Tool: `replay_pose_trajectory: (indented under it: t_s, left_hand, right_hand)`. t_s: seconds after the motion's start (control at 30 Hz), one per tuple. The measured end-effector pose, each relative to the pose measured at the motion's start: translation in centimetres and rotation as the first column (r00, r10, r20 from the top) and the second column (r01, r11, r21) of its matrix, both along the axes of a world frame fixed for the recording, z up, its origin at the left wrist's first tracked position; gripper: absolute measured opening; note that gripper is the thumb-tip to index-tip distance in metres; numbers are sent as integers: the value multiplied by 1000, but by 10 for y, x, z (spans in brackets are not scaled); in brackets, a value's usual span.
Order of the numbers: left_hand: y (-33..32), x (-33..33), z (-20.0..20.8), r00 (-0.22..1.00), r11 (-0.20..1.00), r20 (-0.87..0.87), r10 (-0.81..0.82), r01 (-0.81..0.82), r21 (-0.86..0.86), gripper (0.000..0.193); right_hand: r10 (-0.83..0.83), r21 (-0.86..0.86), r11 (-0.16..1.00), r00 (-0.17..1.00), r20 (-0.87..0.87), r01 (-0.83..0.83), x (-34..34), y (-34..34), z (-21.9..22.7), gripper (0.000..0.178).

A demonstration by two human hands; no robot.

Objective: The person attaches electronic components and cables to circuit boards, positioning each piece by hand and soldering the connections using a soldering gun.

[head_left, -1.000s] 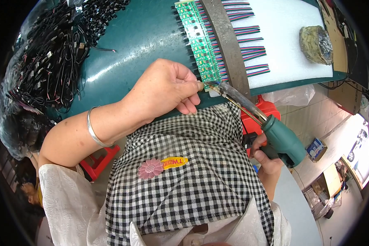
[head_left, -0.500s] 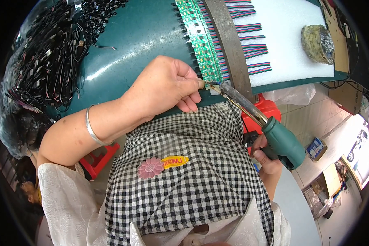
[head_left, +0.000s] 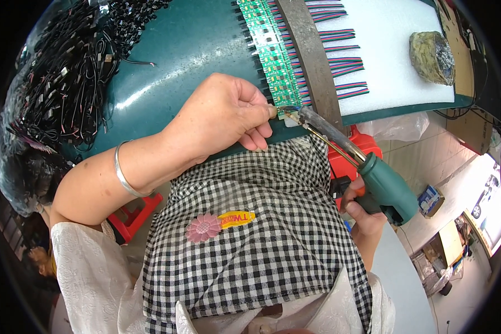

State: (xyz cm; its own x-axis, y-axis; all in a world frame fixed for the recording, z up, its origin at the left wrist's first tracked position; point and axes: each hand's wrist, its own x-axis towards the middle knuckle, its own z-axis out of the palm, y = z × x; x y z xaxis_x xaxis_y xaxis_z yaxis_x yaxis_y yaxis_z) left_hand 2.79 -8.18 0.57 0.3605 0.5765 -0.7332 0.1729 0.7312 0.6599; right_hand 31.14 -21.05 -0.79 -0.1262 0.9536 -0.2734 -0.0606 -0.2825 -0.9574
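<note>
My right hand (head_left: 367, 218) grips the handle of a green soldering gun (head_left: 388, 189). Its long metal barrel slants up and left, so the tip is at the near end of a strip of green circuit boards (head_left: 274, 58). Thumb and forefinger of my left hand (head_left: 225, 114) are pinched together at the strip's near left corner, just left of the tip; whatever they hold is too small and covered to make out. Thin multicoloured wires (head_left: 345, 66) come out from the strip's right side, passing beneath a flat metal bar (head_left: 313, 61).
Black cables (head_left: 67, 72) lie heaped at the left of the green table mat (head_left: 172, 50). A white foam sheet (head_left: 392, 61) lies under the wire ends, with a yellowish resin-like lump (head_left: 431, 58) on it. Red stool parts (head_left: 362, 146) show below the table edge.
The soldering gun has shifted slightly right, its tip a little farther from my left fingertips. My left hand has barely moved.
</note>
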Motion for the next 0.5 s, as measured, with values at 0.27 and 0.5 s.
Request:
replay_pose_trajectory:
  t_s: [0.27,0.5]
  left_hand:
    - [0,1,1,1000,1000,-5,8,-8,1,16]
    - [0,1,1,1000,1000,-7,-4,4,10,16]
  right_hand:
    - [94,106,989,993,78,-102,5,2,-1,53]
    - [67,84,994,994,91,-74,9,-2,0,48]
